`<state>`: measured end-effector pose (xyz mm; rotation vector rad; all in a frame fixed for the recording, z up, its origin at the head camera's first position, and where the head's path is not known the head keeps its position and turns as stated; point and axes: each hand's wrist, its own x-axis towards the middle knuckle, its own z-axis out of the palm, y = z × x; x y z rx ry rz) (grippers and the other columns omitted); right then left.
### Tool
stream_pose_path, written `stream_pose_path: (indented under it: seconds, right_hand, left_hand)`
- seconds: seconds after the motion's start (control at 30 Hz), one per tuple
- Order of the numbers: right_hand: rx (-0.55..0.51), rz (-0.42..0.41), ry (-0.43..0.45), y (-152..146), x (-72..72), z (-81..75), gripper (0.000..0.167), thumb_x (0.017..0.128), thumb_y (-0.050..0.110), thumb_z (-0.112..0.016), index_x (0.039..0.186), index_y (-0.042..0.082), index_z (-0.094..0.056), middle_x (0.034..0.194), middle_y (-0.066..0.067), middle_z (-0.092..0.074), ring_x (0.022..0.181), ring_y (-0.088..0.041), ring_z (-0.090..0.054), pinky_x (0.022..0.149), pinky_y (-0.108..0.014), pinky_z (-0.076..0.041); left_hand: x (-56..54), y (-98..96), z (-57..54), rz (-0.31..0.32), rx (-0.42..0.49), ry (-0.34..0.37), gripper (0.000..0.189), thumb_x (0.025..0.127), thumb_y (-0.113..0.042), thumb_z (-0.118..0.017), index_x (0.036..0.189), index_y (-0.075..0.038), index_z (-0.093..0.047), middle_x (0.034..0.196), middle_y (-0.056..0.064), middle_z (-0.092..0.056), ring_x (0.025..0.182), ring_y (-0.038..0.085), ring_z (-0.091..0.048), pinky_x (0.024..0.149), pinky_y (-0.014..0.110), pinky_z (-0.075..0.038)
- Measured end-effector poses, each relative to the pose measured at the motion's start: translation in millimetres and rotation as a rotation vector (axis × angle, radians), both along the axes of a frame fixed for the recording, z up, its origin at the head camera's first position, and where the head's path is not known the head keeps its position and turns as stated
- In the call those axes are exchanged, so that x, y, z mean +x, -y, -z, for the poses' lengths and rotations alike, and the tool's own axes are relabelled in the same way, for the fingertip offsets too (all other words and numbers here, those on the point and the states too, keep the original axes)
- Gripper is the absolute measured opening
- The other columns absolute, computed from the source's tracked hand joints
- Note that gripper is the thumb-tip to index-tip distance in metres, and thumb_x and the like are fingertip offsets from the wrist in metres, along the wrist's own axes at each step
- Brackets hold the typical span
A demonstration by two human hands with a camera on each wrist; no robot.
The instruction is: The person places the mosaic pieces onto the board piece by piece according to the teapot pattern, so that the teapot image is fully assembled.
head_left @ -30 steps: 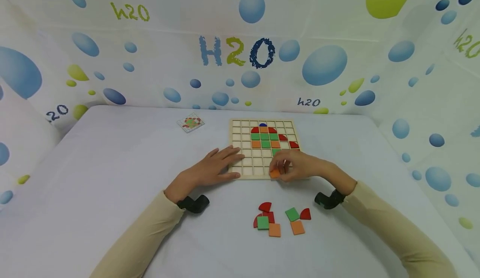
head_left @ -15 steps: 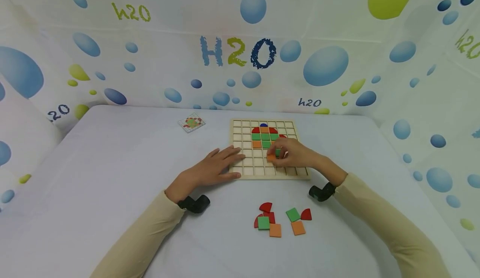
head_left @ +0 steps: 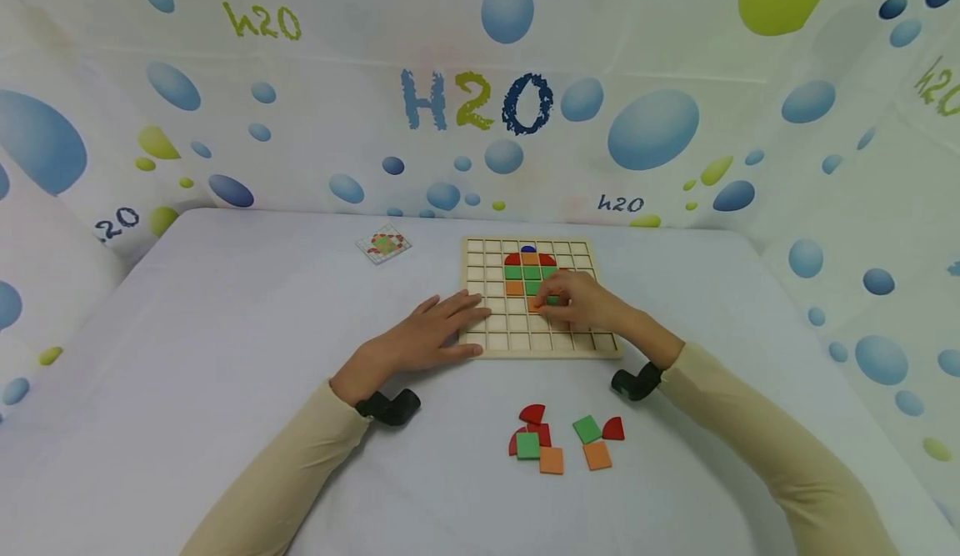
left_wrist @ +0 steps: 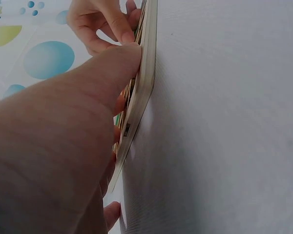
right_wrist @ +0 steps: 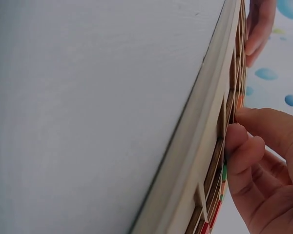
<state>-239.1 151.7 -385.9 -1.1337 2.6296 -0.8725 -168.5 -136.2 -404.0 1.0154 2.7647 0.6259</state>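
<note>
A square wooden grid board (head_left: 495, 342) lies on the white table, with red, green, orange and blue tiles set in its upper and middle cells. My right hand (head_left: 581, 302) is over the board's middle and pinches an orange square tile (head_left: 534, 305) between thumb and fingers, just below a green tile (head_left: 532, 288). In the right wrist view the thumb (right_wrist: 268, 124) presses at the orange tile's edge. My left hand (head_left: 431, 335) rests with straight, spread fingers on the board's left edge; the left wrist view shows its thumb side along the wooden rim (left_wrist: 145, 73).
In front of the board lie loose tiles: a red quarter-circle (head_left: 532, 413), a green square (head_left: 528, 446), an orange square (head_left: 551, 460), and to their right another orange square (head_left: 597, 455) and a red piece (head_left: 612, 428). A small pattern card (head_left: 383, 244) lies behind, at left.
My right hand has carried the orange tile from the board's front row up and slightly left to a middle cell. The left hand has stayed on the board's edge.
</note>
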Motion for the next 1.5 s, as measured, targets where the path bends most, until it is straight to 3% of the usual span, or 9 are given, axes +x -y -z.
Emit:
stream_pose_path:
  seconds: [0.4, 0.7, 0.97, 1.27, 1.5]
  right_hand:
    - [-0.023, -0.016, -0.02, -2.4, 5.2, 1.0, 0.011, 0.087, 0.007, -0.073, 0.097, 0.003, -0.072, 0.105, -0.013, -0.065, 0.067, -0.011, -0.054, 0.063, -0.023, -0.049]
    - [-0.063, -0.023, 0.007, -6.0, 16.5, 0.9, 0.012, 0.087, 0.004, -0.071, 0.099, 0.002, -0.07, 0.112, -0.017, -0.063, 0.073, -0.014, -0.059, 0.067, -0.025, -0.051]
    - [-0.131, -0.04, 0.001, -6.0, 28.1, 3.0, 0.009, 0.087, 0.0, -0.07, 0.096, 0.002, -0.07, 0.098, -0.008, -0.064, 0.068, -0.012, -0.054, 0.061, -0.02, -0.048]
    - [-0.135, -0.138, 0.023, -3.7, 46.5, -0.2, 0.008, 0.088, 0.004, -0.07, 0.095, 0.007, -0.071, 0.093, -0.002, -0.066, 0.069, -0.01, -0.053, 0.062, -0.021, -0.049]
    - [-0.118, -0.26, 0.054, 1.5, 63.3, -1.4, 0.006, 0.089, 0.008, -0.07, 0.095, 0.008, -0.071, 0.093, -0.003, -0.065, 0.072, -0.009, -0.055, 0.062, -0.022, -0.052]
  left_hand:
    - [1.4, -1.8, -1.2, -0.005, 0.005, 0.017, 0.06, 0.098, -0.038, -0.057, 0.15, -0.013, -0.04, 0.158, 0.011, -0.029, 0.149, 0.031, -0.017, 0.116, 0.058, -0.014]
    - [2.6, -0.5, -3.2, -0.005, 0.004, 0.015, 0.06, 0.098, -0.037, -0.058, 0.15, -0.012, -0.04, 0.158, 0.012, -0.029, 0.148, 0.032, -0.019, 0.116, 0.058, -0.015]
    - [1.9, -0.3, -2.0, -0.007, -0.002, 0.015, 0.06, 0.098, -0.039, -0.057, 0.15, -0.014, -0.039, 0.159, 0.011, -0.028, 0.149, 0.03, -0.018, 0.116, 0.057, -0.014]
    - [1.5, -1.1, -2.9, -0.015, -0.012, 0.012, 0.06, 0.098, -0.039, -0.057, 0.15, -0.014, -0.04, 0.159, 0.011, -0.029, 0.149, 0.03, -0.018, 0.117, 0.057, -0.014]
    - [-0.5, -1.5, -0.3, -0.018, -0.015, 0.004, 0.061, 0.098, -0.041, -0.057, 0.15, -0.015, -0.04, 0.159, 0.01, -0.029, 0.148, 0.03, -0.019, 0.116, 0.057, -0.015]
